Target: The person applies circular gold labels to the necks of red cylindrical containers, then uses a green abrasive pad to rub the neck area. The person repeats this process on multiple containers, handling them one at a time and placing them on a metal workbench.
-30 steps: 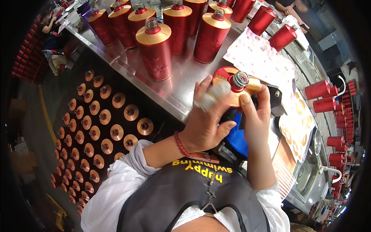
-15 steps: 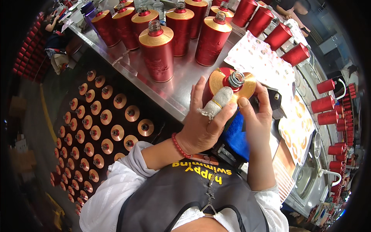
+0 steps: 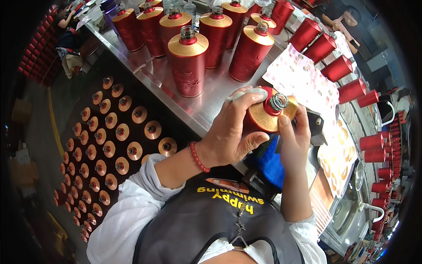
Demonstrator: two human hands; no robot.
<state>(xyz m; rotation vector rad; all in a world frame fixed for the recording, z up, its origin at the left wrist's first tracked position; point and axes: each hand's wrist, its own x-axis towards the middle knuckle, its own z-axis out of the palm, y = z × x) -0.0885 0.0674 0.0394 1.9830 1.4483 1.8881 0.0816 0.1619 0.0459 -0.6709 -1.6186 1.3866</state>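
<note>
Between my hands is a red bottle with a clear glass neck, its top tilted toward me. A gold ring-shaped label covers much of its shoulder, with red showing near the neck. My left hand wraps the bottle's left side, its thumb stretched along the near side. A pale cloth finger cover on that hand presses the far left of the shoulder. My right hand pinches the right rim of the gold label with thumb and fingers. The bottle's lower body is mostly hidden.
Several gold-shouldered red bottles stand on the metal table. More stand in rows low on the left. A label sheet and another with gold rings lie right. Red bottles line the conveyor; a blue cloth lies below.
The covered finger of my left hand has slid from the near side of the gold label to its far left side. The left thumb has opened outward, and the bottle has shifted slightly right.
</note>
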